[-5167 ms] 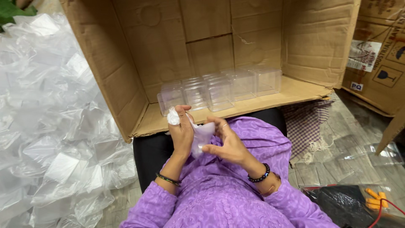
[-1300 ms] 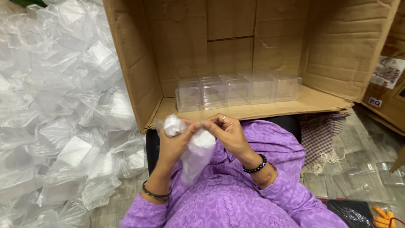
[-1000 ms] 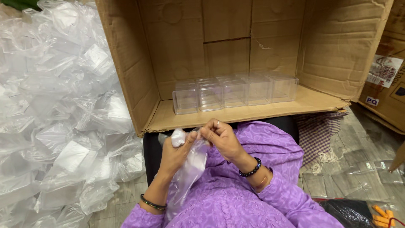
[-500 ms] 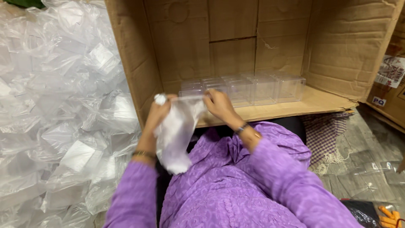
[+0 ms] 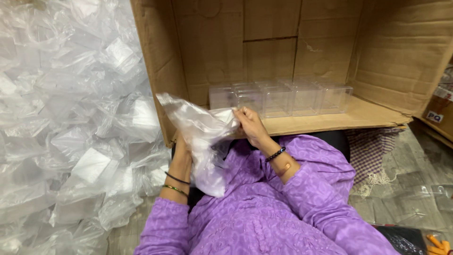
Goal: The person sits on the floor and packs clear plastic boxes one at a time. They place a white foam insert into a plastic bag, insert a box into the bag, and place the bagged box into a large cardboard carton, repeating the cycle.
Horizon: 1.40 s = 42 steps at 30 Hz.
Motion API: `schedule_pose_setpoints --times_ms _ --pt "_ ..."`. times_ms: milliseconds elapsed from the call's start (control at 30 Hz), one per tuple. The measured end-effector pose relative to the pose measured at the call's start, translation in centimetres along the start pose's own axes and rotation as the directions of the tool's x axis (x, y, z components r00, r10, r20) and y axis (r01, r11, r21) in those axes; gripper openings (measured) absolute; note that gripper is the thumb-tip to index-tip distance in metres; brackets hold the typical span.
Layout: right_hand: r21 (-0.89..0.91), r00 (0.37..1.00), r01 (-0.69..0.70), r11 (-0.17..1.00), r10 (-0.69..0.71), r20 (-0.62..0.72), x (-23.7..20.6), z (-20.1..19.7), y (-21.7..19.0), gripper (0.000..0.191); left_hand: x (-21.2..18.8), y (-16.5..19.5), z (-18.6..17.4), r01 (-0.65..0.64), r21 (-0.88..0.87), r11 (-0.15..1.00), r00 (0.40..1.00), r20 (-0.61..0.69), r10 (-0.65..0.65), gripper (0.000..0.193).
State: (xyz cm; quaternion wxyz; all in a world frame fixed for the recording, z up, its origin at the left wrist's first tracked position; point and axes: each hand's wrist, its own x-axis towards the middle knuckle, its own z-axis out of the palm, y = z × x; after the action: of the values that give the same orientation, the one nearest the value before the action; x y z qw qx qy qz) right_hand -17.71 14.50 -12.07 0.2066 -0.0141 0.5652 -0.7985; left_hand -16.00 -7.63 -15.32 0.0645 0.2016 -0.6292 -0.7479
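My right hand [image 5: 249, 123] pinches the top edge of a clear plastic bag [image 5: 200, 137] that hangs open over my lap. My left hand [image 5: 181, 152] is under and behind the bag, mostly hidden by it, and seems to hold its lower side. Something pale shows through the plastic, too blurred to name. Just beyond my hands a row of several clear plastic boxes [image 5: 283, 98] stands on the floor of a large cardboard carton [image 5: 377, 113] lying on its side.
A big heap of clear plastic bags with small boxes inside [image 5: 71, 141] fills the left side. A second cardboard carton [image 5: 439, 113] stands at the right edge. A checked cloth [image 5: 373, 151] and loose plastic lie on the floor to my right.
The bag has been pulled up and spread wider. My left hand dropped from the bag's top corner to beneath it, while my right hand keeps the top edge near the carton's lip.
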Motion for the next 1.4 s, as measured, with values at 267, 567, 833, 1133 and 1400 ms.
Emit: schedule_pose_setpoints --times_ms 267,567,833,1133,1400 --pt "-0.442 0.977 0.208 0.873 -0.170 0.125 0.3 -0.9 1.8 0.015 -4.6 -0.7 -1.4 0.102 -0.154 0.983 0.987 0.136 -0.081 0.038" --pt "0.160 0.809 -0.241 0.957 0.107 0.578 -4.8 4.9 3.1 0.017 -21.9 3.9 -6.1 0.521 -0.241 0.819 0.805 0.459 -0.377 0.047" --pt "-0.527 0.932 0.203 0.826 0.002 0.363 -6.2 7.1 1.0 0.018 -8.2 8.9 -21.0 -0.036 0.008 0.999 0.917 -0.398 0.036 0.048" --pt "-0.675 0.964 0.222 0.704 -0.052 0.262 -6.5 5.0 -1.6 0.019 0.9 13.9 -19.7 -0.055 0.808 0.586 0.780 -0.331 0.531 0.067" --pt "-0.231 0.825 0.400 0.887 -0.238 0.513 -8.9 10.4 -7.2 0.049 -15.0 13.8 -5.3 -0.435 0.110 0.894 0.875 -0.183 0.448 0.052"
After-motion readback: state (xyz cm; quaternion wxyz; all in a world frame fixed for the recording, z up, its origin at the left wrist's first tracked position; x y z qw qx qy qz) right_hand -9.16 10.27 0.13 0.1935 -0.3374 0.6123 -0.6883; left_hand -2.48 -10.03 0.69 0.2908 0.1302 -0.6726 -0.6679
